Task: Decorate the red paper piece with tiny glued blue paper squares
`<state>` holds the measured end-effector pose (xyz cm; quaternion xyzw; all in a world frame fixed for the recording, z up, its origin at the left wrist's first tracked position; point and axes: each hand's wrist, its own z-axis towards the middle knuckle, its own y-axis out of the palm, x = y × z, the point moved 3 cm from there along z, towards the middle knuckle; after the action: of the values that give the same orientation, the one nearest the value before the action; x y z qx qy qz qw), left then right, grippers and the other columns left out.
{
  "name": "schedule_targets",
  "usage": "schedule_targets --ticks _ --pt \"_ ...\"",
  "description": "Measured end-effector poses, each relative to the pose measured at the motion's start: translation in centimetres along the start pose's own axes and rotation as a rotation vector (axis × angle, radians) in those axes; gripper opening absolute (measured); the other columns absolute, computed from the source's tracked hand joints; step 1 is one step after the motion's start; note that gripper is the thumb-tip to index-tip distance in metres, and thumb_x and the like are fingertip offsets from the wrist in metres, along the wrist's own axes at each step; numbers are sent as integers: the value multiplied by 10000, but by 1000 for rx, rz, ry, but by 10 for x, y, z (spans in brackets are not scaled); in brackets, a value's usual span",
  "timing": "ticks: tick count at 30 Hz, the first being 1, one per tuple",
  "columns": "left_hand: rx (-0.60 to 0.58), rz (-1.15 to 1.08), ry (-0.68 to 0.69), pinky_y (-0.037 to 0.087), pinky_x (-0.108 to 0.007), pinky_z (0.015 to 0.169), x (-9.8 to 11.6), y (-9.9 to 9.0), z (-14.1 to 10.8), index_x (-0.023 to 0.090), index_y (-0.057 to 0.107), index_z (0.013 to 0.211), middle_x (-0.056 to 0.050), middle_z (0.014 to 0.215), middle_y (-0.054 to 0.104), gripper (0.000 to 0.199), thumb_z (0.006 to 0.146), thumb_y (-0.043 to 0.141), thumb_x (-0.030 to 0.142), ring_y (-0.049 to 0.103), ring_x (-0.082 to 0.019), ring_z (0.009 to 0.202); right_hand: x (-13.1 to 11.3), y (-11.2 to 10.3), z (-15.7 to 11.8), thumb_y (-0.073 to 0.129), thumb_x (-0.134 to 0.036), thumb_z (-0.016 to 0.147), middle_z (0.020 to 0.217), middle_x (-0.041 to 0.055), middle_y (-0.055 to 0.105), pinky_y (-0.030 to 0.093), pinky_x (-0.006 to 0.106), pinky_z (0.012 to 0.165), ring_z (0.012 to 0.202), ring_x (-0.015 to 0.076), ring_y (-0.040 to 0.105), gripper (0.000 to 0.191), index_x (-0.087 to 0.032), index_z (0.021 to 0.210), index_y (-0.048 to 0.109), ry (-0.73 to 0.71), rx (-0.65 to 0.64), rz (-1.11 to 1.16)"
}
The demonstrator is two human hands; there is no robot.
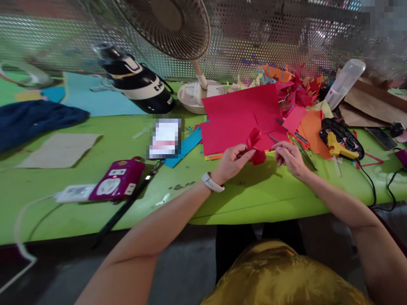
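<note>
My left hand [233, 160], with a white band on its wrist, pinches a piece of folded red paper [255, 146] shaped somewhat like a flower. My right hand [288, 157] is just to the right of it, apart from the paper, its fingers curled together. A thin grey tip shows by those fingers, but I cannot tell whether it is held or lies behind them. Large red paper sheets [238, 110] lie just beyond both hands. Beside my right hand are scissors [305, 154] on the green tabletop [190, 203].
A yellow glue gun [341, 148] rests on a black palette-like tray [327, 127]. Paper scraps [299, 89] are heaped at the back. A fan [203, 89], a black bottle [143, 87], a phone [165, 137] and a purple power strip [116, 180] stand or lie leftward.
</note>
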<state>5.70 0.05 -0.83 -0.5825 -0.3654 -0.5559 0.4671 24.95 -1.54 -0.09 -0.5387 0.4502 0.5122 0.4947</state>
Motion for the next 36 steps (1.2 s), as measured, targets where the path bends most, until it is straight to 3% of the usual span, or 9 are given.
schedule_targets --ticks 3,7,10,19,22,27,31,33,36 --pt "107 221 194 438 -340 893 15 -9 -5 231 678 773 -67 984 676 111 750 700 337 601 -253 993 -6 -10 1 571 -408 802 531 -62 495 365 194 426 441 67 445 212 -199 804 610 -120 137 38" --pt "117 477 381 285 -429 1089 26 -13 -8 252 672 784 -71 1279 611 50 770 685 298 501 -298 1227 -11 -7 -4 513 -539 849 554 -36 525 355 215 441 468 82 482 364 -192 781 604 -149 11 -1" --pt "103 645 504 208 -450 1139 28 -11 -9 251 673 823 -60 1318 595 38 812 641 268 463 -283 1289 -13 2 -9 539 -593 828 561 -31 542 374 215 457 477 79 489 417 -190 724 562 -136 -107 37" --pt "267 1056 988 322 -434 1103 22 -8 -13 224 627 939 -71 1279 625 92 858 585 209 565 -219 1190 -2 10 -5 690 -511 734 493 -83 474 307 191 366 386 56 395 336 -194 774 584 80 -182 140" --pt "288 1065 978 329 -447 1102 22 -10 -13 233 611 933 -64 1281 623 87 859 581 198 564 -220 1195 -1 10 -4 675 -492 754 519 -62 480 338 207 420 436 64 422 327 -187 679 584 87 -236 107" --pt "305 928 898 320 -497 1106 21 -13 -10 243 575 999 -67 1321 585 142 859 602 241 528 -248 1236 -4 6 0 739 -437 697 726 -13 537 430 239 664 704 98 520 311 -179 609 590 -124 -155 0" --pt "339 597 696 349 -505 1089 15 -20 1 212 389 1337 -143 1439 440 694 760 730 393 419 -312 1325 1 2 5 689 -468 755 723 -22 547 409 232 615 656 91 496 298 -185 739 597 -121 -177 -20" --pt "221 422 588 356 -502 1084 8 -22 9 223 309 1406 -148 1461 408 855 711 768 415 410 -316 1331 1 -3 7 663 -484 779 684 -30 532 374 221 551 601 83 464 306 -187 790 592 -112 -182 -39" --pt "-9 158 448 362 -488 1080 -4 -24 19 277 352 1403 -104 1500 377 745 761 702 417 361 -302 1369 -2 -11 10 655 -479 790 620 -50 479 297 215 477 527 70 390 301 -188 822 585 -84 -201 -93"
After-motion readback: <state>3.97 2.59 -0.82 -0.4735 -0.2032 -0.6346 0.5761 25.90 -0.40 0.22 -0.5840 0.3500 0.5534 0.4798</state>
